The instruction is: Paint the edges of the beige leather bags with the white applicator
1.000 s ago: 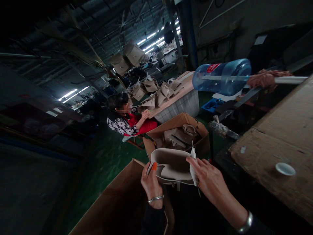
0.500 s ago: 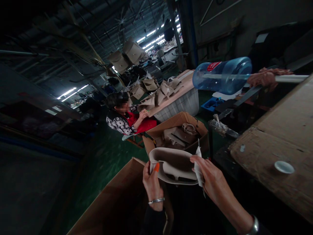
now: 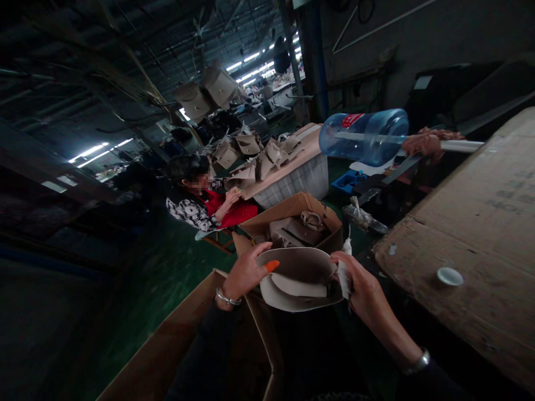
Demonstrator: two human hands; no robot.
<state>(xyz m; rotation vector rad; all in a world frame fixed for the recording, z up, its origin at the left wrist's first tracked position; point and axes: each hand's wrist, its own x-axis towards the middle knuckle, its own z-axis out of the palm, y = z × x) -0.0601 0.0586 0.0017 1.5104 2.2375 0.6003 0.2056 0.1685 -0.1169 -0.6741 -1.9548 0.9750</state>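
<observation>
A beige handbag, its wide mouth facing me, is between my hands above an open cardboard box. At its left rim, my left hand grips the edge, the thumb in an orange finger cover lying on the inner side and the fingers behind. My right hand is closed on the right rim, together with a crumpled white cloth that hangs there. Its fingertips are partly hidden by cloth and bag. Both wrists wear silvery bangles.
A cardboard box stands below me; another holding beige bags is ahead. Beyond sits a co-worker at a bench with several bags. Right are a blue water bottle and a cardboard-covered table with a white lid.
My left hand has shifted up and left along the rim, its thumb now pointing right into the bag. The handbag's mouth has tilted more. My view has turned slightly right.
</observation>
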